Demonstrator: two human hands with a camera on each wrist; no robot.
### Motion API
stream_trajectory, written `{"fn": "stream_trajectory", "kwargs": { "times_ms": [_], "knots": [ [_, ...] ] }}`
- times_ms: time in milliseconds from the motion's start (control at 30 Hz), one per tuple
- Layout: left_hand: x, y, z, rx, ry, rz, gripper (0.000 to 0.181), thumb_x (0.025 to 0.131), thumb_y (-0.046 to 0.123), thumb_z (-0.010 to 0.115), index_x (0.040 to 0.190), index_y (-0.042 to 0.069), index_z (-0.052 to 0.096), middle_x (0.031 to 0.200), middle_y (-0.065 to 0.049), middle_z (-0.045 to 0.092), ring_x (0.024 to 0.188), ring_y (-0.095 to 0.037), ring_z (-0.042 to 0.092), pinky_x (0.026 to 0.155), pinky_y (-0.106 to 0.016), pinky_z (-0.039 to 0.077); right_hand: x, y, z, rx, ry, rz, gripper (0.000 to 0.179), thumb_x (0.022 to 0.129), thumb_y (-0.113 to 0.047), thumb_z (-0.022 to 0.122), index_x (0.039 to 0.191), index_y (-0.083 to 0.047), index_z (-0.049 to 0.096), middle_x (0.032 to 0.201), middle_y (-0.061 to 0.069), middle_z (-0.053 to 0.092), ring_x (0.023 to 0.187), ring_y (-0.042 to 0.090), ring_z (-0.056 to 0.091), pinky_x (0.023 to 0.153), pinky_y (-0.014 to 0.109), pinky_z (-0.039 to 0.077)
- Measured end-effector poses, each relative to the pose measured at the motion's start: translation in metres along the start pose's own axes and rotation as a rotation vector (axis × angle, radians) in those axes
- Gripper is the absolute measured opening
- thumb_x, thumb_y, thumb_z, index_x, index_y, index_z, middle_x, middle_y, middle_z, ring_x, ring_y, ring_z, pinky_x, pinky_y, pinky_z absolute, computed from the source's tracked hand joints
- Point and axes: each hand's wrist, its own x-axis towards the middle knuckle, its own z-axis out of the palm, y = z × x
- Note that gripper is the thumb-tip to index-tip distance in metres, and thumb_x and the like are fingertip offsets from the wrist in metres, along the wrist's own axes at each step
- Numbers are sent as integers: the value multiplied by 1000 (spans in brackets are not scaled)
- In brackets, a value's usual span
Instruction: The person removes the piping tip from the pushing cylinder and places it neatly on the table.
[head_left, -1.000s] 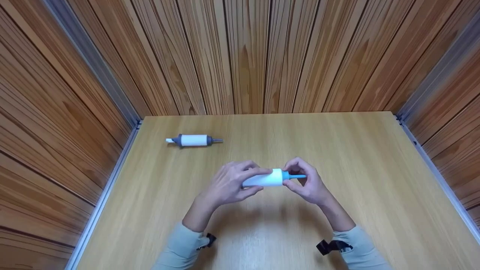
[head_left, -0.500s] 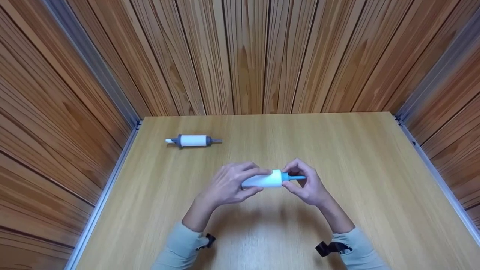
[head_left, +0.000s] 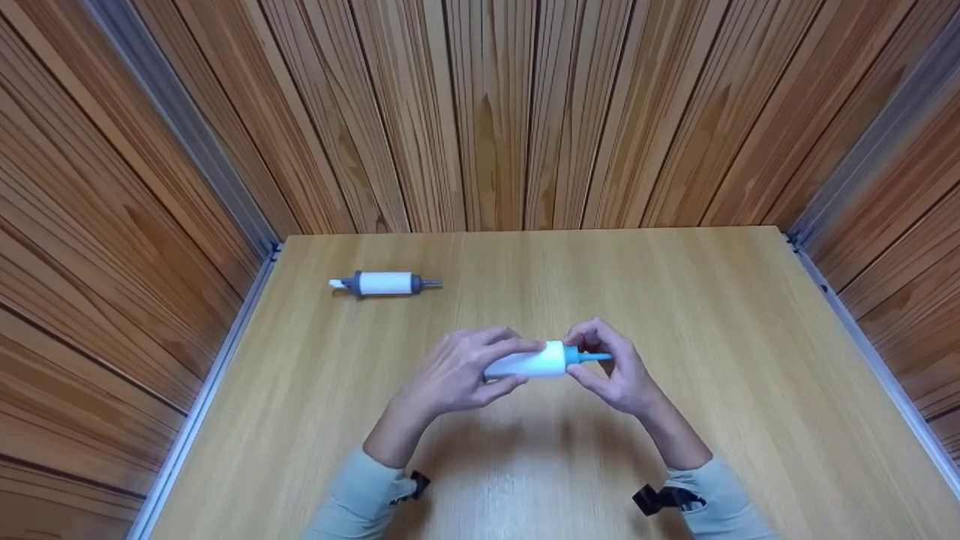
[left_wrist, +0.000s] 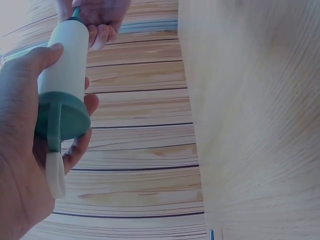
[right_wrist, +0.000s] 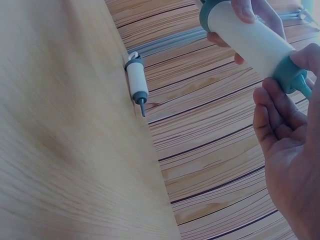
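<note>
While the bottle was held above the table: left hand gripped its body.
Right hand: pinched its cap.
Cap: seemingly being adjusted; next move likely called for steady fingers.

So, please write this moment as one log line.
left hand: grips bottle; right hand: pinches nozzle cap; second bottle: lies on table, untouched

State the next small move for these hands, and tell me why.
Probably a slight twist of the blue-green cap by the right hand: it pinches that cap, while the left hand grips the white tube and could keep it from turning.
</note>
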Motion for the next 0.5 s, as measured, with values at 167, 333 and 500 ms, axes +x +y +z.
{"fn": "stream_trajectory", "kwargs": {
  "times_ms": [167,333,500],
  "knots": [
    [-1,1,2,44,16,18,43,104,38,81,145,26,75,127,-5,82,92,-20,76,79,-30,63,-1,-1,-1,-19,7,34,31,92,16,65,122,10,60,108,4,71,92,8,67,84,22,58],
    [-2,4,1,63,12,10,43,105,41,80,146,27,74,129,-3,82,95,-19,77,82,-31,63,-2,-2,0,2,1,30,28,93,21,63,119,11,61,104,6,71,91,6,69,83,21,61],
    [-2,5,0,64,0,-1,43,106,41,79,147,29,74,130,-3,82,97,-19,77,84,-33,63,-2,-3,1,15,5,25,28,92,22,63,118,11,60,105,0,70,91,5,68,82,20,60]
  ]
}}
